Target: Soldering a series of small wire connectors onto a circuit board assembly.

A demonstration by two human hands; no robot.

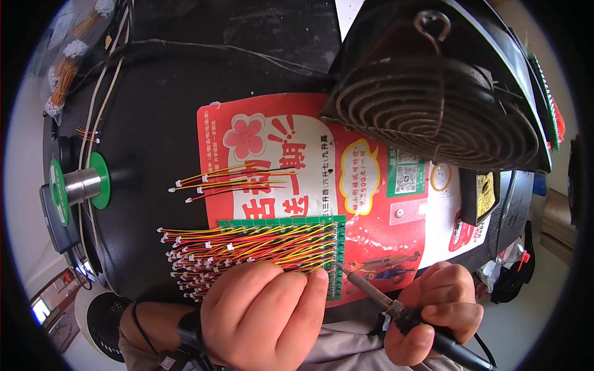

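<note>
We saw the right hand [433, 309] closed around the soldering iron [377, 295], its long axis slanting up-left to the green board [334, 260]; the left hand [263, 315] pinched wires [247, 247] there.

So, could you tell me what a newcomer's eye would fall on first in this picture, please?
Probably the green circuit board at centre, fanned with red and yellow wire leads, where the left hand pinches wires and the right hand brings a soldering iron to its edge. Next, the red printed sheet beneath it and the dark grilled fan at upper right.
</note>
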